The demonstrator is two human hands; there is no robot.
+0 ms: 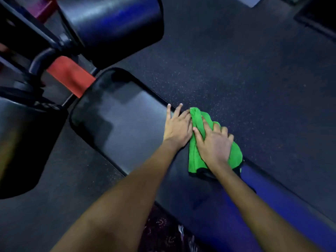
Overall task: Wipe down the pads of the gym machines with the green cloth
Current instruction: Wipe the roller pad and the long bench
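1. Step in hand, by judgement: wiping the long bench pad (127, 124), cloth working at its far-right edge.
2. Green cloth (197, 157) bunched on the pad's right edge, partly hanging over toward the floor (254, 79); dark trim visible along its near hem.
3. Right hand (214, 142) on top of the cloth, palm down, fingers curled into the folds; grip clamped on the cloth.
4. Left hand (177, 128) flat on the pad just beside the cloth, fingers straight and spread, thumb side touching the cloth's edge; grip apart, holding nothing, seemingly bracing.
5. Both forearms reach forward from bottom of view, roughly parallel, right one over the blue-lit stretch of pad.
6. Most of the pad surface toward the top left looks glossy; wiped or not, cannot tell.
7. Next move likely calls for dragging the cloth along the pad's length with steady downward pressure, lifting the left hand clear of the path.
8. Other pads left for later: upper roller pad (112, 24), dark pad (23, 142) at left. Red frame section (71, 75) between them.
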